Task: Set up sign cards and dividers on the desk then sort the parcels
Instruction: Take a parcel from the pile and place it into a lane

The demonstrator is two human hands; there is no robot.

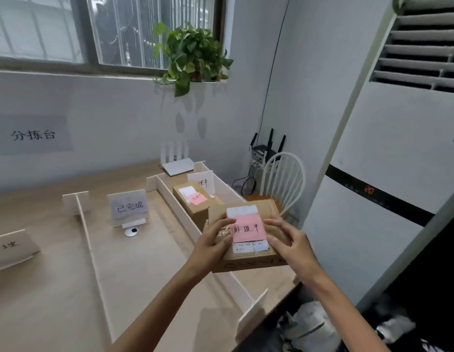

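Note:
A brown cardboard parcel (248,260) with a pink handwritten note (248,228) on top is held above the right-hand desk section. My left hand (213,246) grips its left side and my right hand (292,246) grips its right side. Behind it a second parcel (195,208) with a pink note lies in the same section, in front of a white sign card (203,182). A grey sign card (128,207) stands in the middle section. A third sign card (11,247) stands at the left. White dividers (177,212) (91,247) split the desk.
A white router (177,165) sits at the desk's back. A small round white device (131,231) lies under the grey sign. A white chair (284,184) stands right of the desk, beside a tall air conditioner (388,174). A plant (193,54) sits on the windowsill.

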